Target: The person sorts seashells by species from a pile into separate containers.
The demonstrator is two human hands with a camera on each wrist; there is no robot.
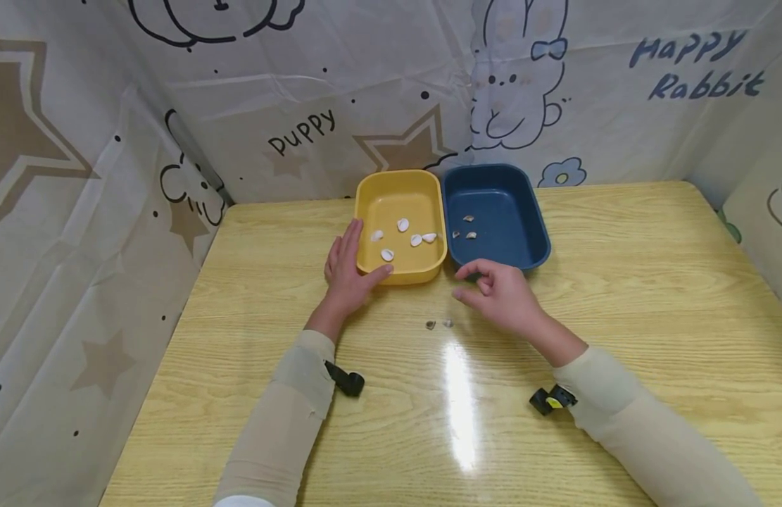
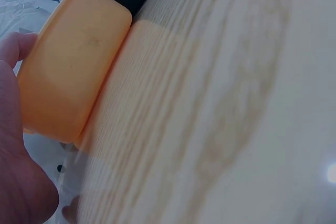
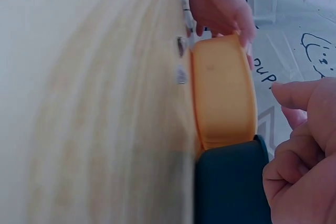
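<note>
My left hand rests at the near left corner of a yellow tray, fingers along its outer side and thumb over the near rim. Several white seashells lie in this tray. Right beside it stands a dark blue tray with three small brownish shells in its left part. My right hand hovers by the blue tray's near edge. Its thumb and index finger are apart, with nothing visible between them, and the other fingers are bent. On the table lie a brown shell and a paler shell.
The wood-grain table reaches back to a cloth backdrop printed with cartoon animals and stars. Both trays stand close to that backdrop. Black wrist cameras are strapped on both sleeves. A bright light reflection streaks the table's middle.
</note>
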